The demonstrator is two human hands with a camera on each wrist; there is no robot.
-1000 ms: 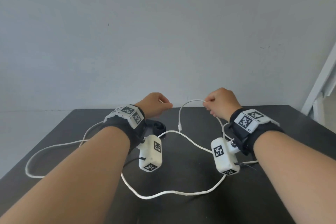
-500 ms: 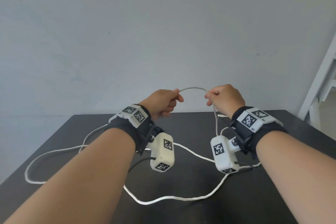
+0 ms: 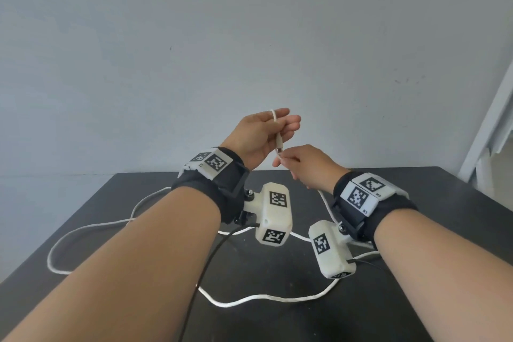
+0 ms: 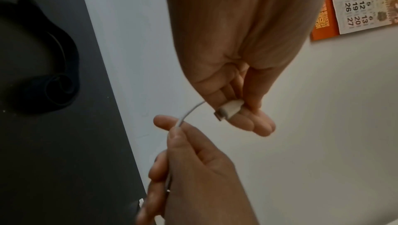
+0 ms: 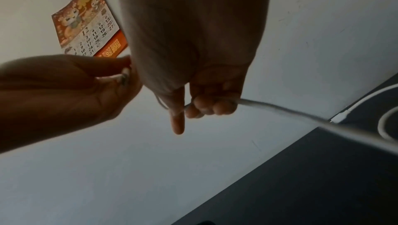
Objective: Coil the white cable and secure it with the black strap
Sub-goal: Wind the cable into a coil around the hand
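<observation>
Two bare forearms reach forward over a dark table, each wrist wearing a black band that carries a white camera housing printed with black-and-white square markers. Nearest the viewer, the white cable lies slack on the table, curving beneath both forearms and sweeping out in a wide loop toward the left edge.

Above the table, the right hand is raised, its thumb and fingers pinching the cable; in the right wrist view the lower fingers curl around the cable while the index finger points straight out. From this hand the cable drops back toward the table.

Slightly higher and just beyond, the left hand is turned palm inward. The cable loops over its index finger, and its white plug end, tipped with a metal connector, hangs down across the palm. The left wrist view shows the plug lying against loosely bent fingers with the thumb pressed on it. The two hands nearly touch, with only a short span of cable between them.

Farther back on the table, seen in the left wrist view, the black strap lies loosely curled, well apart from both hands.

Behind everything stands a plain pale wall, where an orange wall calendar hangs.
</observation>
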